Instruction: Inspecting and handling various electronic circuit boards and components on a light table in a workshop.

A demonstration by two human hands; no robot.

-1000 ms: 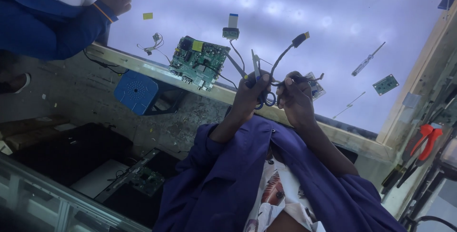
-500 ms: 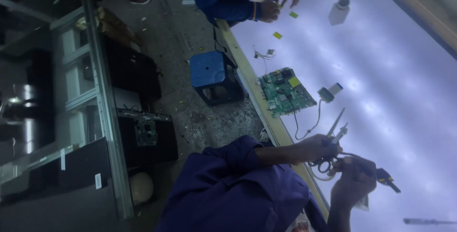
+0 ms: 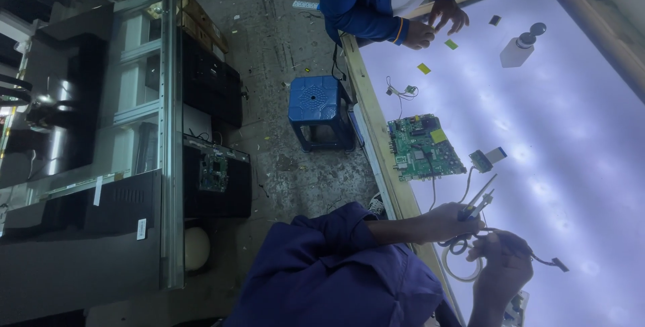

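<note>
My left hand point(image 3: 451, 221) is curled shut around a bundle of thin cables point(image 3: 463, 243), with two slim probes point(image 3: 478, 196) sticking up out of the grip and pointing toward the board. My right hand point(image 3: 502, 270) sits just beside it, fingers bent round the same cables — a dark lead point(image 3: 547, 262) runs out from it to a small plug lying on the lit panel point(image 3: 557, 139). How tightly the right fingers pinch I cannot tell; the hand is in shadow against the glow. A loop of white wire point(image 3: 457, 268) hangs under both hands.

The green circuit board point(image 3: 423, 146) lies flat on the panel, near my left hand but apart from it, with a small ribbon connector point(image 3: 487, 158) just beside its corner. Past the panel's wooden edge point(image 3: 376, 132) a blue stool point(image 3: 319, 109) stands on the floor. At the far end another person's hands point(image 3: 437, 21) rest on the panel — near a white bottle point(image 3: 521, 48).
</note>
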